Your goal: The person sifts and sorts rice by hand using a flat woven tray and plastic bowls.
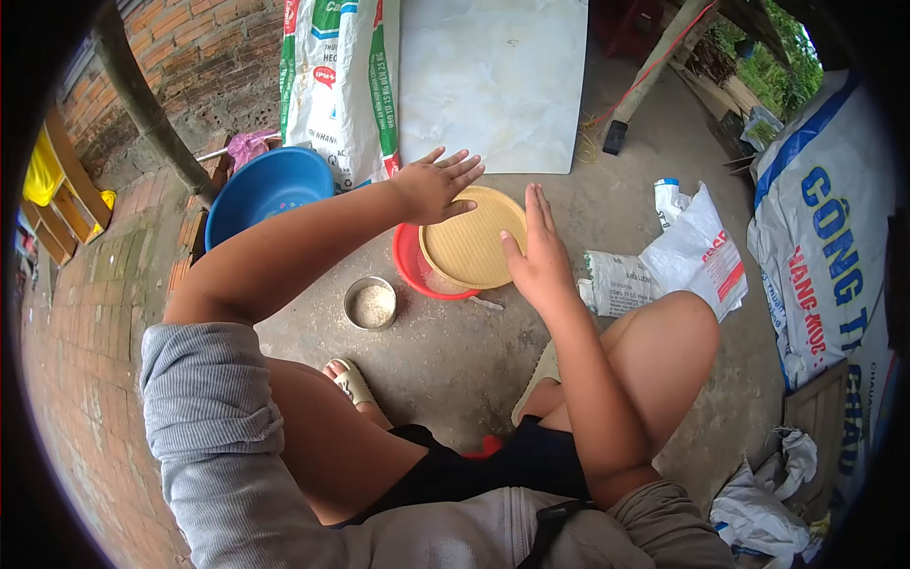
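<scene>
A round tan woven tray [474, 242] lies tilted over a red basin [409, 261], covering most of it. My left hand [438, 188] is raised over the tray's far left rim, palm down with fingers spread. On the other side, my right hand [543, 248] is held up along the tray's right edge, fingers straight and thumb apart. Neither hand holds anything. To the left, nearer to me, stands a metal bowl [371, 304] with pale grain in it.
A blue basin [270, 194] stands at the left, beside a feed sack [334, 85] and a pale flat panel [488, 85]. Plastic bags [697, 256] lie at the right, near a large printed sack [820, 228]. Grains are scattered over the concrete floor [455, 379].
</scene>
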`<state>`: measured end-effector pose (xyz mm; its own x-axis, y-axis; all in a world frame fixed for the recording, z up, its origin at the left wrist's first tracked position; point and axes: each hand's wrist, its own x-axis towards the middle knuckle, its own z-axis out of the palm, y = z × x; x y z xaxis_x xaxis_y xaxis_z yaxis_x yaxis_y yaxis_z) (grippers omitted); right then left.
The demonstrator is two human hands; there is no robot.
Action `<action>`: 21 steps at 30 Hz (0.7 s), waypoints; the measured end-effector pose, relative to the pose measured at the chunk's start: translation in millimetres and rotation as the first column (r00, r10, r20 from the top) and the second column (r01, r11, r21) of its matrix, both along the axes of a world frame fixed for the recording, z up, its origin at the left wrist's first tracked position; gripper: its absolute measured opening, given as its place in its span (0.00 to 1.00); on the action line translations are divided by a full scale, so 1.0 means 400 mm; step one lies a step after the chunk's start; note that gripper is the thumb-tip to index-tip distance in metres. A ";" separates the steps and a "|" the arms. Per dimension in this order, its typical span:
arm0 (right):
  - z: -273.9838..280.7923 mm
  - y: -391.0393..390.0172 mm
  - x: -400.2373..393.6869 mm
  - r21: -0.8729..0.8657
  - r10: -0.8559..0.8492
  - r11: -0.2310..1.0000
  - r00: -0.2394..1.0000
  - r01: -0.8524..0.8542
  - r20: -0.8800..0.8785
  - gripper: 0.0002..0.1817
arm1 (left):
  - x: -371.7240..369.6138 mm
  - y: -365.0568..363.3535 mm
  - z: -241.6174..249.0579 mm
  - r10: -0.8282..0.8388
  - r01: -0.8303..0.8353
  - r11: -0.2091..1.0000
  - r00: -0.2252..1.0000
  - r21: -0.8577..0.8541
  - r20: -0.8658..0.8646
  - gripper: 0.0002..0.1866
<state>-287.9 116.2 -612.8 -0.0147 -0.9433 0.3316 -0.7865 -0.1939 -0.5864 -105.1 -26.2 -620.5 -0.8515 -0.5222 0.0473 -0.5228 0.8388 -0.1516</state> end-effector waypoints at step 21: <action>-0.367 0.094 -0.056 0.409 0.046 0.826 0.677 0.388 -0.735 0.42 | 0.099 0.209 0.079 0.228 -0.207 0.954 0.971 0.215 -0.077 0.37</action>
